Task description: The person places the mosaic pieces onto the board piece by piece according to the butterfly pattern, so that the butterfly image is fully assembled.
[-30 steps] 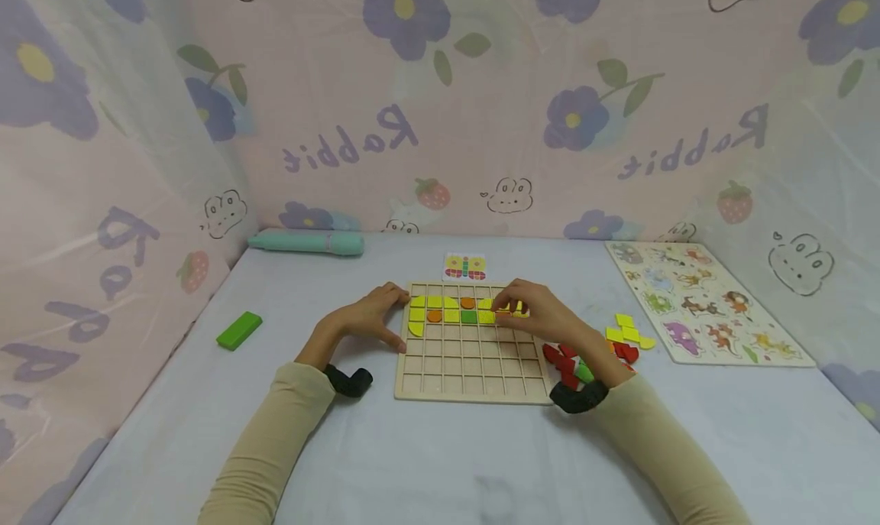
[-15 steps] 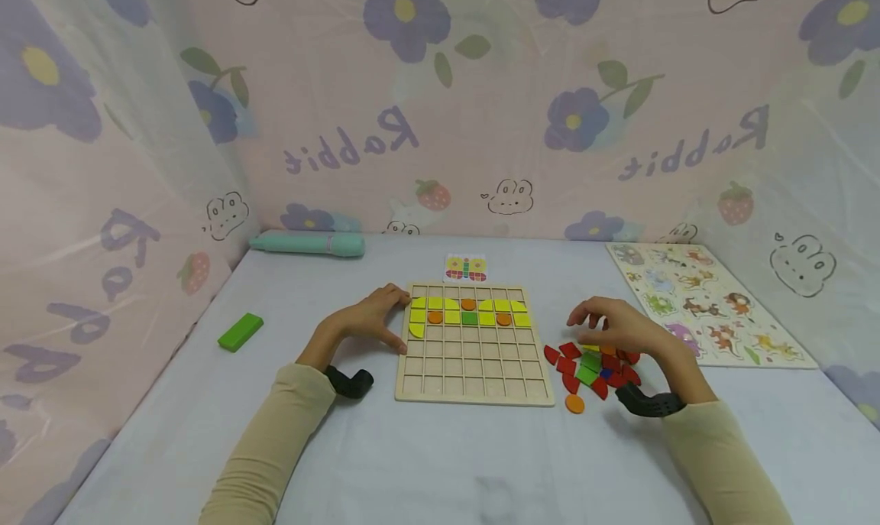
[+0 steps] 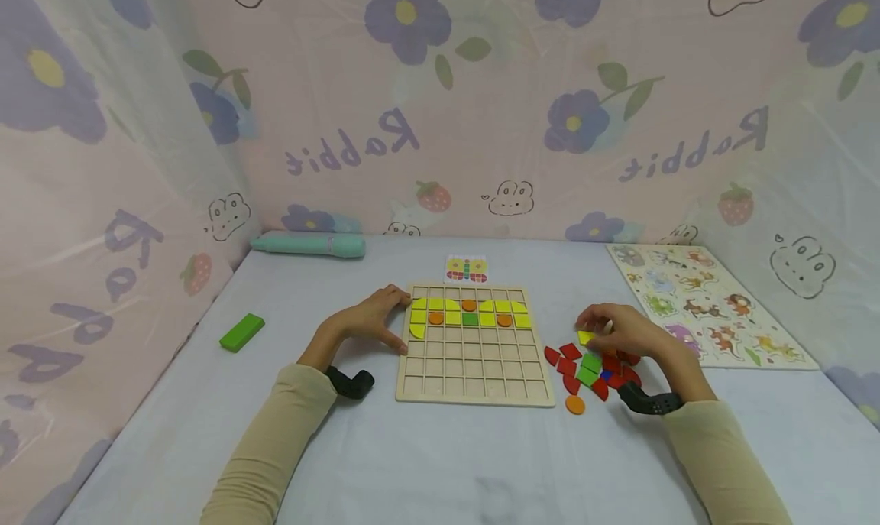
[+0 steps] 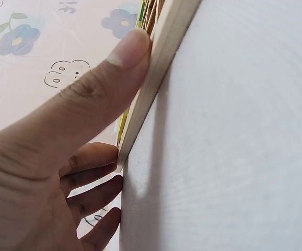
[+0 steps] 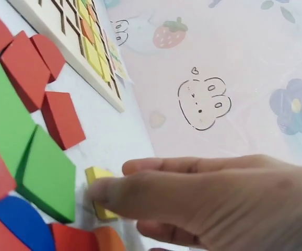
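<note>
A wooden grid board (image 3: 474,368) lies in the middle of the table, with yellow, orange and green tiles set in its upper rows. At its left side my left hand (image 3: 371,316) rests thumb and fingertips against the edge; the left wrist view shows the thumb (image 4: 106,83) on the wooden rim. To the right of the board, my right hand (image 3: 626,332) pinches a yellow square tile (image 3: 585,338) at the pile's far side. In the right wrist view the thumb covers much of that yellow tile (image 5: 107,213).
Red, green, blue and orange loose tiles (image 3: 590,363) lie right of the board, with an orange disc (image 3: 575,405) nearer me. A butterfly pattern card (image 3: 466,269) sits behind the board. An animal puzzle board (image 3: 708,303), green block (image 3: 242,332) and teal marker-shaped case (image 3: 309,244) lie farther out.
My right hand has gone from the board's upper right to the loose pile and now has a yellow tile at its fingertips. An orange disc shows uncovered on the board. The left hand stays put.
</note>
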`<state>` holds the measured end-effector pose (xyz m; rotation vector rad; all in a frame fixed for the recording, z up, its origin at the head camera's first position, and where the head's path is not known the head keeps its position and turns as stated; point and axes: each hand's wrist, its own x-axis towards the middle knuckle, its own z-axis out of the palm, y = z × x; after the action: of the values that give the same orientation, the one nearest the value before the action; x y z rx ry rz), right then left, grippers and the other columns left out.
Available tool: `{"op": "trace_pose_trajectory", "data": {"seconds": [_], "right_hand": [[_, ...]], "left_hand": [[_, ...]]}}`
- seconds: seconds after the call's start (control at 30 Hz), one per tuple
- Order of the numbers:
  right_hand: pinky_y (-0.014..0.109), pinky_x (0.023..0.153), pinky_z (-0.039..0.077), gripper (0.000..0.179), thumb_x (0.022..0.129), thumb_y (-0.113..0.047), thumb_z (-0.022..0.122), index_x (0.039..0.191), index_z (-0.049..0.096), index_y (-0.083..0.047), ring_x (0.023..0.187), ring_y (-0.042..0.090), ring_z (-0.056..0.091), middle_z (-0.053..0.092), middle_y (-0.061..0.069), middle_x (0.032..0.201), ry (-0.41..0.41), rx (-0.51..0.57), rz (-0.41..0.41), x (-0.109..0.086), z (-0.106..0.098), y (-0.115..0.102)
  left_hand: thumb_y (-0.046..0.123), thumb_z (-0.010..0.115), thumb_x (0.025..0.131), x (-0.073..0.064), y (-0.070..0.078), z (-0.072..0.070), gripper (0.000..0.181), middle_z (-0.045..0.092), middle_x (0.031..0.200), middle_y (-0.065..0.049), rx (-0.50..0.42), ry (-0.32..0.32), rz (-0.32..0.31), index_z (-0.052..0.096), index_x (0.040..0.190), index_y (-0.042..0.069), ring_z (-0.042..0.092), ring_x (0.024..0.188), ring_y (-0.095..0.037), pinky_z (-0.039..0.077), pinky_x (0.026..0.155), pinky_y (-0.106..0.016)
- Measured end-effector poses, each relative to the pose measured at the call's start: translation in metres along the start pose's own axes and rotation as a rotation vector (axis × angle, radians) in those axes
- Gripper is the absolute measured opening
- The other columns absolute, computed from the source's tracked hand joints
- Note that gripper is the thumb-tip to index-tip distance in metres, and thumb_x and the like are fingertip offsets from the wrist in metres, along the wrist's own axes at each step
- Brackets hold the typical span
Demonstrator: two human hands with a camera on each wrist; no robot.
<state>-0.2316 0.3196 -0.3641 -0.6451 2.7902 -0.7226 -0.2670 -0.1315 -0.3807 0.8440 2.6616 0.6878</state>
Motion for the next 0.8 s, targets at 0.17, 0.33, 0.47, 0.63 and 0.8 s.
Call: {"op": "trace_pose_trajectory", "data": {"seconds": [0.17, 0.33, 0.47, 0.63, 0.8], "right_hand": [[0.027, 0.069, 0.047, 0.025, 0.079, -0.014, 0.074, 0.101, 0.064, -0.008, 0.079, 0.017, 0.052, 0.061, 0.000, 0.087, 0.020, 0.002, 0.030, 0.001, 0.002, 0.004], [0.024, 0.066, 0.047, 0.023, 0.078, -0.017, 0.074, 0.099, 0.066, -0.010, 0.077, 0.016, 0.051, 0.061, -0.002, 0.085, 0.112, 0.008, 0.003, 0.010, 0.009, -0.005], [0.028, 0.070, 0.047, 0.024, 0.077, -0.015, 0.075, 0.099, 0.067, -0.010, 0.079, 0.015, 0.052, 0.063, -0.001, 0.089, 0.191, 0.009, -0.103, 0.027, 0.020, -0.028], [0.033, 0.073, 0.048, 0.024, 0.076, -0.013, 0.075, 0.099, 0.068, -0.009, 0.081, 0.014, 0.055, 0.066, -0.001, 0.094, 0.205, 0.015, -0.246, 0.054, 0.039, -0.066], [0.034, 0.075, 0.050, 0.019, 0.077, -0.012, 0.074, 0.096, 0.069, -0.010, 0.082, 0.017, 0.057, 0.068, -0.003, 0.092, 0.143, 0.045, -0.348, 0.081, 0.057, -0.100]], "left_hand": [[0.040, 0.084, 0.065, 0.001, -0.001, 0.000, 0.089, 0.038, 0.138, -0.008, 0.003, 0.000, -0.004, 0.042, 0.135, 0.005, 0.028, 0.134, -0.027, 0.023, 0.112, -0.043], [0.041, 0.083, 0.065, 0.002, -0.002, 0.000, 0.090, 0.038, 0.138, -0.008, 0.004, 0.001, 0.006, 0.041, 0.135, 0.004, 0.029, 0.134, -0.027, 0.023, 0.112, -0.043], [0.041, 0.083, 0.065, 0.001, -0.004, -0.001, 0.090, 0.039, 0.137, -0.009, 0.005, 0.004, 0.017, 0.041, 0.135, 0.004, 0.029, 0.133, -0.028, 0.023, 0.112, -0.044], [0.041, 0.083, 0.065, 0.001, -0.004, -0.001, 0.089, 0.038, 0.137, -0.009, 0.001, -0.002, 0.017, 0.042, 0.135, 0.004, 0.028, 0.134, -0.028, 0.022, 0.112, -0.044], [0.040, 0.084, 0.065, 0.000, -0.003, 0.000, 0.090, 0.039, 0.137, -0.011, -0.013, 0.000, 0.026, 0.042, 0.135, 0.002, 0.029, 0.133, -0.029, 0.023, 0.112, -0.045]]}}
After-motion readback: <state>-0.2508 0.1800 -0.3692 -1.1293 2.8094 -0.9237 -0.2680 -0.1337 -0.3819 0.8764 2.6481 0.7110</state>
